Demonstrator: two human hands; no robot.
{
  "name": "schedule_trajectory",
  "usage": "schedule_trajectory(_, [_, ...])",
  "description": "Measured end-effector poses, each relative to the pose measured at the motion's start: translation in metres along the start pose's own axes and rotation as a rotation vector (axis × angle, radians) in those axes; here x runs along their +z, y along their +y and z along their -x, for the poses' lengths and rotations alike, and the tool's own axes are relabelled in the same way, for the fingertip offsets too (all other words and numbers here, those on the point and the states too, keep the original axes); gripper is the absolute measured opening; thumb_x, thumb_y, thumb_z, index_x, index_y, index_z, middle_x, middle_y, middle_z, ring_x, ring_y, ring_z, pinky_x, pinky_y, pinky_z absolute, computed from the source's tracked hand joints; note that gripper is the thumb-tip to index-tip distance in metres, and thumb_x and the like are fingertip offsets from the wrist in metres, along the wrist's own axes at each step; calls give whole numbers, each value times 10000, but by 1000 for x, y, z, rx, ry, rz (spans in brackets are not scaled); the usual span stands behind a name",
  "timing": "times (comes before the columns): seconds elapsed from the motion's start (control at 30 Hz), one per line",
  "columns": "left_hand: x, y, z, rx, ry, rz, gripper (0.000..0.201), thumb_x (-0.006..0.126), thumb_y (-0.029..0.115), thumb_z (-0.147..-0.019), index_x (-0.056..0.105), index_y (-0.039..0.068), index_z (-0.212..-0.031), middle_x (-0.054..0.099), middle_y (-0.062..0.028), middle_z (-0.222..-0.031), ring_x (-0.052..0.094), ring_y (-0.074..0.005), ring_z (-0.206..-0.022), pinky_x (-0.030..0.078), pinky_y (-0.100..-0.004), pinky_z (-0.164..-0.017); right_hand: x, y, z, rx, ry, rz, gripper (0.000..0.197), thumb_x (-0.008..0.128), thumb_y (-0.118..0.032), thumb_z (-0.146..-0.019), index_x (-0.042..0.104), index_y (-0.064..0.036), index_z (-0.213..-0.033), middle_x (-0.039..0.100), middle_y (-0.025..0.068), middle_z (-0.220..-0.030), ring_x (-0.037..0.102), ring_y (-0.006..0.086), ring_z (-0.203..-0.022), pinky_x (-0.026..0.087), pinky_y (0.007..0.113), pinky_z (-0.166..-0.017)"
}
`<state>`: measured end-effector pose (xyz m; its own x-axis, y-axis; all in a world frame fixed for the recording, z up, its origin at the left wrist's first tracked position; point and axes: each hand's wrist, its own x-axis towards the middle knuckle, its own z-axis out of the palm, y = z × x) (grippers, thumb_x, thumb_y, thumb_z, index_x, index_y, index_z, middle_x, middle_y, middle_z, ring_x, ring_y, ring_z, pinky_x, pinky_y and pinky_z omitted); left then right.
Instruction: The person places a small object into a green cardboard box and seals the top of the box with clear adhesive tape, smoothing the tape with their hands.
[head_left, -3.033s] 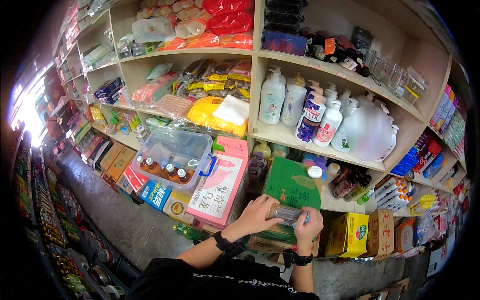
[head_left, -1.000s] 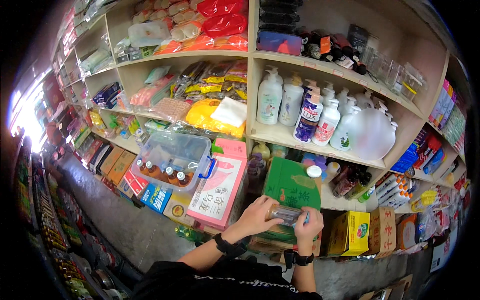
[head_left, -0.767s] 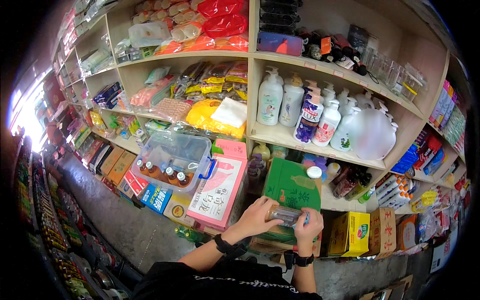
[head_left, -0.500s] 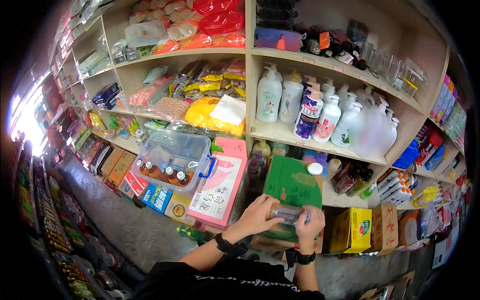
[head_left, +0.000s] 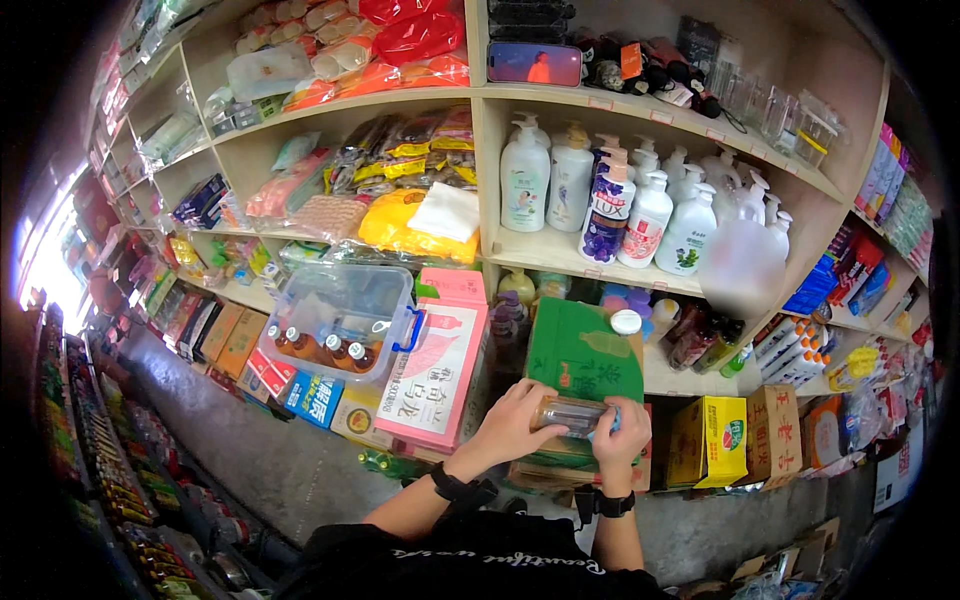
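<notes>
A clear cylindrical jar or bottle (head_left: 574, 414), with a brownish tint at its left end, lies sideways between my hands above a green carton (head_left: 570, 352). My left hand (head_left: 515, 425) wraps round the left end, its thumb along the near side. My right hand (head_left: 622, 436) is closed at the other end, with something pale blue, perhaps a cloth, showing by its fingers. What the right fingers press inside the jar's end is hidden. A round white lid (head_left: 626, 322) rests on the carton's far right part. Both wrists wear black straps.
Left of the carton, a clear plastic bin (head_left: 345, 285) with several brown bottles stands beside a pink-and-white box (head_left: 432, 365). Pump bottles (head_left: 612, 212) line the shelf ahead, below a propped phone (head_left: 535, 64). A yellow carton (head_left: 708, 440) stands at right.
The whole view has shifted slightly. Both hands keep hold of the jar, and a little more of its clear side shows between them. The lid stays on the carton.
</notes>
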<state>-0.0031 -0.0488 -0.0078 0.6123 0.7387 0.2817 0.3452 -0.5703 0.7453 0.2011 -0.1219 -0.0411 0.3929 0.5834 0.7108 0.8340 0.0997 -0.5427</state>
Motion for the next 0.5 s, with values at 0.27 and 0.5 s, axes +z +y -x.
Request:
schedule_trajectory(0.27, [0, -2, 1, 12, 2, -21, 574, 838, 374, -895, 601, 35, -1293, 592, -184, -1242, 619, -410, -1158, 522, -474, -990, 0, 0, 0, -13, 13, 7, 106, 635, -63, -826, 711, -45, -897, 724, 154, -856, 668, 384, -780, 508, 470, -718])
schedule_trajectory(0.5, [0, 0, 2, 18, 10, -21, 579, 850, 379, -881, 611, 34, -1281, 598, -181, -1232, 626, -412, -1138, 528, -474, -973, 1, 0, 0, -23, 20, 11, 106, 625, -60, -832, 707, -35, -893, 717, 160, -853, 665, 388, -776, 507, 464, -720])
